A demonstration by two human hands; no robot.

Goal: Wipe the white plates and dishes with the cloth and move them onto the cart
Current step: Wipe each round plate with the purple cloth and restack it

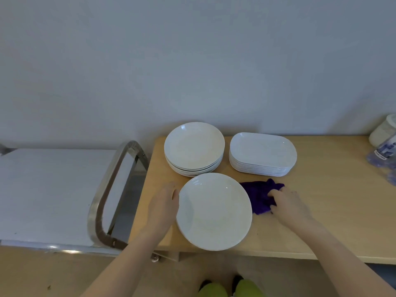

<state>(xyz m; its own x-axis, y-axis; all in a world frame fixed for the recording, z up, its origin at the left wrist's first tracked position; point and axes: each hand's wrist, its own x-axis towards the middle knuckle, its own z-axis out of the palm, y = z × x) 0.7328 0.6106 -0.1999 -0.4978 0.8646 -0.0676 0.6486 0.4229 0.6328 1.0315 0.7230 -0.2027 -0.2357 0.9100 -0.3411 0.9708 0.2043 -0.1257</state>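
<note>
A single round white plate (pixel 214 211) lies at the front edge of the wooden table (pixel 321 200). My left hand (pixel 165 202) holds its left rim, fingers curled at the edge. A purple cloth (pixel 260 196) lies crumpled just right of the plate, and my right hand (pixel 287 202) grips it. Behind stand a stack of round white plates (pixel 194 148) and, to its right, a stack of oblong white dishes (pixel 262 154).
The cart (pixel 42 189) with a white top and a metal handle (pixel 111 194) stands left of the table. A white jar (pixel 383 131) and clear plastic bottles (pixel 383 155) sit at the table's far right. A wall rises behind.
</note>
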